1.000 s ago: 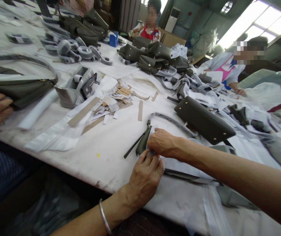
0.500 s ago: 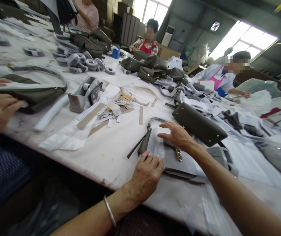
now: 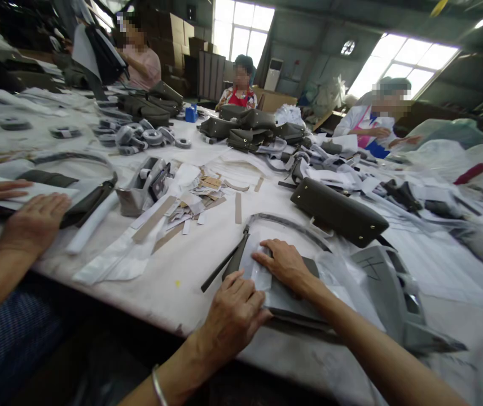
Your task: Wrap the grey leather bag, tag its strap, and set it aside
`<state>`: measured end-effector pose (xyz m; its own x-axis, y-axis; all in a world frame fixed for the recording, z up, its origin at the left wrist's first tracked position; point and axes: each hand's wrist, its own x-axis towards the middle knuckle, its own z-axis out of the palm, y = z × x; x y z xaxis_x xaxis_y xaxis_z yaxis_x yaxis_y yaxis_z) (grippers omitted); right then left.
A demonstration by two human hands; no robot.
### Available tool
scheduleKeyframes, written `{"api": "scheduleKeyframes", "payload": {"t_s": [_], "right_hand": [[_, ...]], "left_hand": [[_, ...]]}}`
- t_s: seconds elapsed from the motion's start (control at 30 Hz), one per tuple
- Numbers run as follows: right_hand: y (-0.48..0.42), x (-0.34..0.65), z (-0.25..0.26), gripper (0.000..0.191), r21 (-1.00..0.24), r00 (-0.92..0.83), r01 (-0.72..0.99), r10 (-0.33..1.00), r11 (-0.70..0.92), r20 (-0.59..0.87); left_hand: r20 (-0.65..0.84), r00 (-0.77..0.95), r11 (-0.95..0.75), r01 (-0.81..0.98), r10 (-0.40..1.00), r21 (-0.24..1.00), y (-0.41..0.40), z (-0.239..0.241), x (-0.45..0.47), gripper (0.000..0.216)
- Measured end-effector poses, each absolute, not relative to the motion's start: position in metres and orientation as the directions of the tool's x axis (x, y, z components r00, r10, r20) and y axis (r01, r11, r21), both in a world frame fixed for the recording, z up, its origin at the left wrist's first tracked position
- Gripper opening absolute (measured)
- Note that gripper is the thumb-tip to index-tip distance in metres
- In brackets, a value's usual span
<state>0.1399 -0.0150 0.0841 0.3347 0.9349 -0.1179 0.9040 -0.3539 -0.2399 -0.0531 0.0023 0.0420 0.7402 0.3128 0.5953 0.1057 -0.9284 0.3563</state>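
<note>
Handbag lying flat under both your hands, partly covered in clear film

Dark olive-grey handbag [image 3: 290,307] lies on its side at the near edge of the pale worktable [image 3: 194,254], directly in front of you. Your left hand [image 3: 235,304] is bent over its near left corner, fingers curled down at the edge of the clear film [image 3: 260,276]; whether the thumb pinches anything underneath cannot be told. Your right hand [image 3: 284,262] rests on top with fingers spread, just apart from the left.

As far as can be judged, the covering is partway along. The film lies over the left part of the bag's upper face, and the curved handle [image 3: 294,223], arching away from you, looks sleeved in something glossy. The dark left end is bare, and the thin strap [image 3: 224,262] juts out uncovered onto the table. The film looks loose rather than fastened.

The bag itself looks smooth, soft-sided and fairly flat; your right hand and forearm hide the middle of its face. Just beyond it rests a second bag [image 3: 338,211], its studded base showing. To your left, a co-worker's hands [image 3: 34,225] press on another bag.
</note>
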Motion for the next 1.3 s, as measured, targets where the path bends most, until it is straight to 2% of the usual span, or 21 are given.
{"api": "scheduleKeyframes", "payload": {"t_s": [0.07,0.17,0.33,0.53,0.73,0.8,0.87,0.97,1.07,1.3], "right_hand": [[-0.022,0.124,0.087,0.04,-0.292,0.333,0.887,0.934,-0.357,-0.128],[-0.034,0.109,0.096,0.047,-0.376,0.246,0.882,0.958,-0.284,-0.147],[-0.047,0.106,0.09,0.054,-0.345,0.233,0.914,0.972,-0.214,0.016],[-0.056,0.122,0.055,0.045,-0.368,0.211,0.911,0.977,-0.186,0.028],[-0.06,0.144,0.047,0.044,-0.403,0.275,0.886,0.96,-0.228,0.06],[-0.06,0.143,0.046,0.045,-0.407,0.281,0.884,0.957,-0.229,0.072],[-0.06,0.141,0.046,0.046,-0.408,0.286,0.884,0.955,-0.229,0.082],[-0.059,0.139,0.046,0.046,-0.417,0.297,0.878,0.951,-0.236,0.087],[-0.06,0.139,0.047,0.046,-0.435,0.308,0.867,0.948,-0.244,0.082],[-0.059,0.139,0.048,0.045,-0.44,0.323,0.861,0.943,-0.257,0.082]], "left_hand": [[0.607,0.745,-0.928,0.042,0.277,0.371,0.005,0.047,-0.07,0.01],[0.615,0.753,-0.918,-0.038,0.234,0.395,0.01,0.053,-0.093,0.012],[0.633,0.735,-0.911,-0.053,0.242,0.41,0.016,0.056,-0.101,0.02],[0.626,0.724,-0.903,-0.011,0.289,0.429,0.017,0.041,-0.076,0.016],[0.577,0.786,-0.902,-0.058,0.223,0.428,0.039,0.043,-0.062,0.014],[0.541,0.784,-0.899,0.048,0.304,0.435,0.064,0.053,-0.065,0.014],[0.44,0.777,-0.877,0.29,0.449,0.383,0.097,0.063,-0.069,0.014],[0.185,0.739,-0.762,0.631,0.648,0.148,0.148,0.071,-0.071,0.017],[0.074,0.698,-0.702,0.709,0.712,0.065,0.18,0.069,-0.065,0.02],[0.021,0.632,-0.631,0.77,0.775,0.098,0.204,0.075,-0.054,0.023]]}}
